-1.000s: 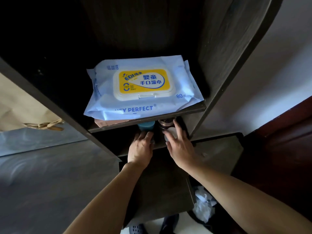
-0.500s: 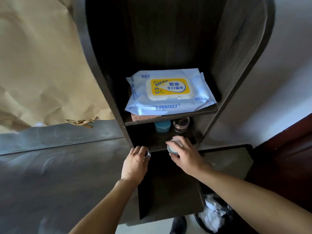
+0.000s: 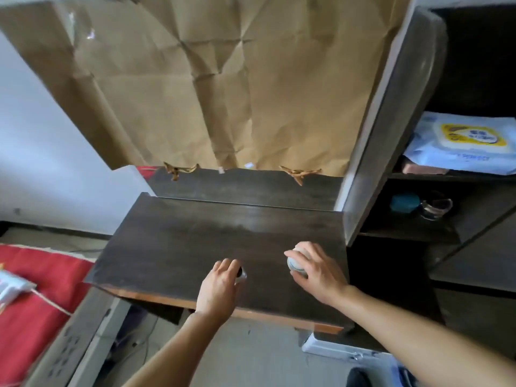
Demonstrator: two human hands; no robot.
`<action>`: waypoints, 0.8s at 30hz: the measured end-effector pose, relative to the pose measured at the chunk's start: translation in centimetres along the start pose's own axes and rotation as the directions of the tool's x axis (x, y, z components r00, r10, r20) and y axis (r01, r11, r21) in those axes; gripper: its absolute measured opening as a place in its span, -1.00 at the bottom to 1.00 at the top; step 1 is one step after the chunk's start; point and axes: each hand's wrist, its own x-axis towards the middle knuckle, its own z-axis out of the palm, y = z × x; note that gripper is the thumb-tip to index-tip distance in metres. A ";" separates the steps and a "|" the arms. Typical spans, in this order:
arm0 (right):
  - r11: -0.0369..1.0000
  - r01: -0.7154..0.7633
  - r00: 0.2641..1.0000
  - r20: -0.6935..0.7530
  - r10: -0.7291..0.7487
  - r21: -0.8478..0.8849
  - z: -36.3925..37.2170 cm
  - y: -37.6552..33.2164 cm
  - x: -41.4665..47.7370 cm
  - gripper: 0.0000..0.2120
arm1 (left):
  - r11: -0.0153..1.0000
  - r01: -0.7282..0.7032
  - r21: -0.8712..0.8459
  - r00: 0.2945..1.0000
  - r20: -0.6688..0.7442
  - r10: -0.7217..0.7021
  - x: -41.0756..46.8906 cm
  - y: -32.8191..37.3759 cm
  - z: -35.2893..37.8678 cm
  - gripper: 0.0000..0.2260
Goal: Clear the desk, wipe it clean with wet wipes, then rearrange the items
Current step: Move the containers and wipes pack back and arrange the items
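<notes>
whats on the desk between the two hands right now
Nothing: in the head view the desk top between the left hand, gripping a dark item, and the right hand, gripping a white jar, is bare.

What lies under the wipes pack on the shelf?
Under the wipes pack a flat pinkish thing peeks out at the left; the pack covers the rest, so it cannot be identified.

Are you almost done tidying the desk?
Getting there. The desk looks bare and shiny, so clearing and wiping seem done. In hand: the left hand grips a small dark item, the right hand a white jar, both at the desk. Left: a teal jar and a glass jar sit on the shelf beside it.
</notes>
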 end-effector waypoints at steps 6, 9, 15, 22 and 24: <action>0.997 0.079 0.995 0.054 -0.079 -0.006 3.9 -8.6 5.3 -0.57 | 0.985 0.172 0.010 0.984 -0.042 -0.172 -4.2 -8.8 -4.7 -0.82; 0.994 0.105 0.991 0.079 -0.104 -0.011 5.7 -10.6 8.3 -0.56 | 0.976 0.218 0.022 0.974 -0.065 -0.217 -4.9 -12.5 -5.8 -0.80; 0.992 0.126 0.984 0.122 -0.127 0.015 10.7 -13.2 15.6 -0.57 | 0.953 0.302 0.042 0.953 -0.043 -0.300 -3.5 -19.9 -7.2 -0.87; 0.992 0.100 0.974 0.194 -0.113 0.074 16.3 -16.2 24.8 -0.58 | 0.915 0.398 0.066 0.917 -0.013 -0.398 1.1 -29.0 -9.1 -0.85; 0.993 0.095 0.972 0.210 -0.109 0.072 17.2 -17.1 27.1 -0.58 | 0.903 0.428 0.040 0.904 -0.019 -0.428 2.5 -31.0 -9.5 -0.85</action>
